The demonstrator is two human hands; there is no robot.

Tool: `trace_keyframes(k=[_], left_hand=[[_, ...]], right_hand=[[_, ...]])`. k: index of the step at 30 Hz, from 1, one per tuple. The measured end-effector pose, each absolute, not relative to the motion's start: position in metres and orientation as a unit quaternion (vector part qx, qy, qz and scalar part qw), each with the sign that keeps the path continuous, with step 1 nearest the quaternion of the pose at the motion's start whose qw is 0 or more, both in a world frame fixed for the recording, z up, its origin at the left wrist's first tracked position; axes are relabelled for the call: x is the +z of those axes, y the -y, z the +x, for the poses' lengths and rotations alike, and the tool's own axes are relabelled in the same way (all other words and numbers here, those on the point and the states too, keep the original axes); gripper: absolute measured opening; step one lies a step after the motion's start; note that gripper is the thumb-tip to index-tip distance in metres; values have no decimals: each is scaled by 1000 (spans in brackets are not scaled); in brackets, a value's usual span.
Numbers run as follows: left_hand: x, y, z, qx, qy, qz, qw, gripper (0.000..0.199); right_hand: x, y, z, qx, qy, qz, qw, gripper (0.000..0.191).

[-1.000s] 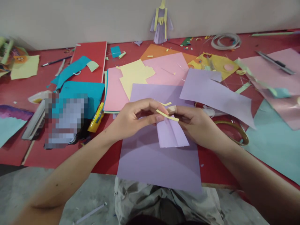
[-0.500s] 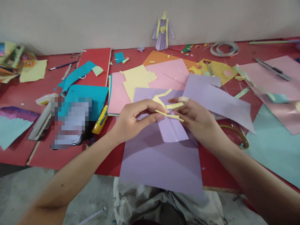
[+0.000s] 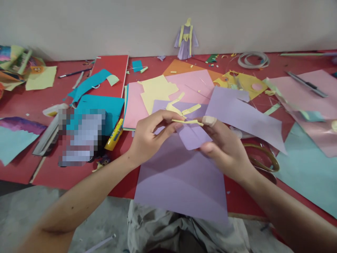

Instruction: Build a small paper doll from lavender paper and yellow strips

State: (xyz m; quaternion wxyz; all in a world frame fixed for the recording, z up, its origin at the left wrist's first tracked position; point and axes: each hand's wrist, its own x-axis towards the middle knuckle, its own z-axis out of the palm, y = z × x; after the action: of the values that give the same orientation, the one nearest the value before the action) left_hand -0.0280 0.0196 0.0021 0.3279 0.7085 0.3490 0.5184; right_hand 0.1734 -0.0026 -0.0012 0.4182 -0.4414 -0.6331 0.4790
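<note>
A small paper figure (image 3: 193,135) with a folded purple lower part and thin yellow strips hangs above a large purple sheet (image 3: 181,182). My left hand (image 3: 155,131) pinches its yellow upper part between thumb and fingers. On the other side, my right hand (image 3: 223,144), with a bandage on one finger, has its thumb at the purple part's right corner and its fingers behind it. A finished-looking purple and yellow paper figure (image 3: 185,40) leans upright against the wall.
Left of my hands lie a yellow glue stick (image 3: 114,135), teal paper (image 3: 110,102) and a blurred-out object (image 3: 84,137). Scissors or a tape ring (image 3: 263,154) sit at the right, near a purple sheet (image 3: 244,114). A cutter (image 3: 306,83) rests on pink paper.
My right thumb has moved down to the corner of the purple part, and the hand has spread more. The paper figure has tilted, its purple part now looking shorter.
</note>
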Motion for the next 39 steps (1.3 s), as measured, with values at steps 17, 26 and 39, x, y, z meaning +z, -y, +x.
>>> trace_keyframes(k=[17, 26, 39], left_hand=[[-4, -20, -33, 546, -343, 720, 255, 14], [-1, -24, -35, 528, -243, 779, 235, 14], [-3, -28, -38, 507, -240, 776, 289, 19]], right_hand=[[2, -6, 173, 561, 535, -500, 386, 22], [-6, -11, 179, 558, 484, -511, 440, 24], [-2, -3, 180, 544, 515, -476, 462, 28]])
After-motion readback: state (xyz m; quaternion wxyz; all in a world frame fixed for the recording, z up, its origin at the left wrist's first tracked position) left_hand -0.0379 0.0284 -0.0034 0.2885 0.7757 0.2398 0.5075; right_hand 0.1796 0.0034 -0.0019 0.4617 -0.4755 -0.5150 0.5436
